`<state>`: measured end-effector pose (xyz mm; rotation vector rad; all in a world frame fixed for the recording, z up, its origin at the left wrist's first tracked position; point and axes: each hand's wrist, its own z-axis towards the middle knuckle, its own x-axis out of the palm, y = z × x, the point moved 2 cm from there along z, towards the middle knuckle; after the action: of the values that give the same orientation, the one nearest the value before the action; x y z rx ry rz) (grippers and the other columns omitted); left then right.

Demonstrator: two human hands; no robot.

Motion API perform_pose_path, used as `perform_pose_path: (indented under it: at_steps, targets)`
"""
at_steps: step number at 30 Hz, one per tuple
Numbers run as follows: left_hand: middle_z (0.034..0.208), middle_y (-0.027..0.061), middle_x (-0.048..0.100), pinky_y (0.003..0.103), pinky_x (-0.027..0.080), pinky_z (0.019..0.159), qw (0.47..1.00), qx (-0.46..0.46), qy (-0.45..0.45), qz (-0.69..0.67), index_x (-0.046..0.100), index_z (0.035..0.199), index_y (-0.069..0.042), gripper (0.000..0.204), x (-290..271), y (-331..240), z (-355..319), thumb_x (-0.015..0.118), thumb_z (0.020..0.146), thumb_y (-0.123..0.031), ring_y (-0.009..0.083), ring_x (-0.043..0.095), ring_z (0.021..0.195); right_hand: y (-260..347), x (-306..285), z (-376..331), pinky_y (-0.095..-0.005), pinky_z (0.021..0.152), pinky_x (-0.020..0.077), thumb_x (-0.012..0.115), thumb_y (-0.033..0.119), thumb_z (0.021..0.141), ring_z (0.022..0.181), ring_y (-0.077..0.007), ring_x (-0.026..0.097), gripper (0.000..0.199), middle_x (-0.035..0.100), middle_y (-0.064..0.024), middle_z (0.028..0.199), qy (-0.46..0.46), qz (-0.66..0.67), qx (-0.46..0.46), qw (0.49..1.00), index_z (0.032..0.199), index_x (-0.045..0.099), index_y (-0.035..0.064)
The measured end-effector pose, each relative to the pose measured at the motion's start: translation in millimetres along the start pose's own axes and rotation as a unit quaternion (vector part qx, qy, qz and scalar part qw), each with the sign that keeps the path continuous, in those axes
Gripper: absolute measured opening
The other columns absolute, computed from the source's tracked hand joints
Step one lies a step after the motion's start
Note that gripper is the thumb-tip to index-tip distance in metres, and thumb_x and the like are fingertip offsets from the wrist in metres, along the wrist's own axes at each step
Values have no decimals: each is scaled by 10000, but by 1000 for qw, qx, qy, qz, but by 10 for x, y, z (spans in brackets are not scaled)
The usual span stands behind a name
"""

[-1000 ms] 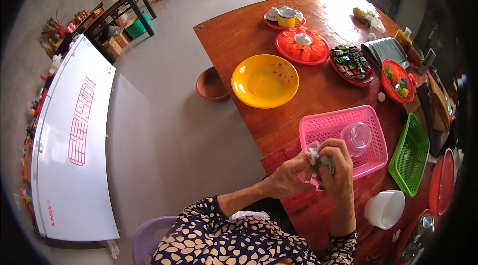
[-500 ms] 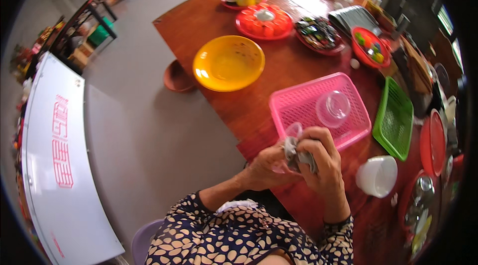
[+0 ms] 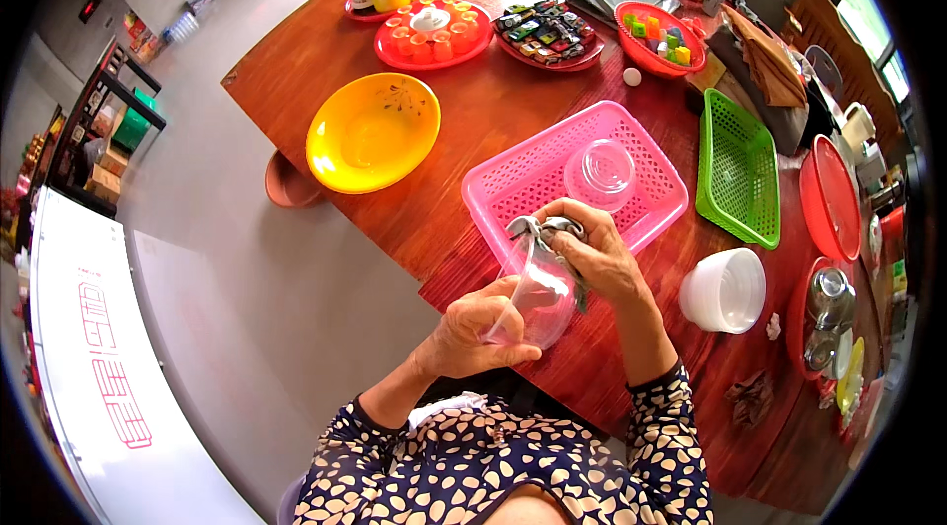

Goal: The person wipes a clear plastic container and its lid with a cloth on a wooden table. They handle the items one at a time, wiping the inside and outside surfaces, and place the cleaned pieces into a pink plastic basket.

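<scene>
My left hand [image 3: 475,330] grips a clear plastic bowl [image 3: 543,300] by its lower left side, tilted on edge over the near edge of the table. In my right hand [image 3: 598,254] is a bunched grey cloth [image 3: 548,228], pinched over the bowl's upper rim. Part of the cloth hangs down along the far side of the bowl, seen through the plastic. Just beyond my hands lies a pink plastic basket [image 3: 485,191] with another clear bowl [image 3: 602,176] inside it. A stack of translucent white bowls [image 3: 712,292] lies tilted to the right of my right hand.
A yellow basin [image 3: 367,135] stands at the left table edge, a green basket [image 3: 738,170] at the right. Farther back are a red tray of orange cups [image 3: 434,34], a plate of small dark items [image 3: 548,34] and a red basket of colourful blocks [image 3: 659,37]. Crumpled brown paper [image 3: 752,397] lies near right.
My hands have moved apart, bringing the clear bowl into plain sight between them. The cloth has shifted onto its upper rim. The whole view has swung, so the table things sit further left.
</scene>
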<state>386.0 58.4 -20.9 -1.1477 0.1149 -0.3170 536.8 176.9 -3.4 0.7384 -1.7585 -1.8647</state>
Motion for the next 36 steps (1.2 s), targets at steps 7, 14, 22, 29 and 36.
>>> perform_pose_path:
  at_steps: [7,14,22,29,36]
  targets:
    - [1152,99,605,350,463,911,995,-90,-39,26,655,1053,-60,337,26,37,-36,780,744,-12,210,570,1069,414,313,-327,-391,814,470,649,-7,695,927,-340,573,302,548,-145,1034,-42,-288,-296,910,986,571,17]
    - [1307,237,534,348,506,865,999,8,28,-42,645,832,-64,205,92,-124,18,790,710,13,264,619,1065,274,7,-253,-294,801,465,524,-83,751,954,-178,560,264,568,-110,1056,-5,10,-170,985,1002,563,-8]
    - [1337,313,463,394,551,828,978,25,13,-209,582,852,-83,268,112,-125,104,781,718,37,375,573,1151,-230,140,-339,-221,715,497,629,132,907,829,-75,586,210,619,-25,972,-30,429,-62,900,1074,546,36]
    - [1376,220,453,539,536,873,952,-47,-112,-280,596,1039,-141,294,134,107,155,757,794,-124,473,498,1195,-348,32,-285,-165,658,465,559,79,951,787,-32,562,156,621,5,893,-201,361,-66,908,1105,562,50]
    - [1383,157,471,560,487,952,908,-50,-135,-392,575,1041,-157,209,196,156,194,675,861,-121,479,471,1219,-207,104,-449,-213,719,452,526,-8,931,836,-84,546,174,579,-39,997,-333,77,-197,919,1101,553,19]
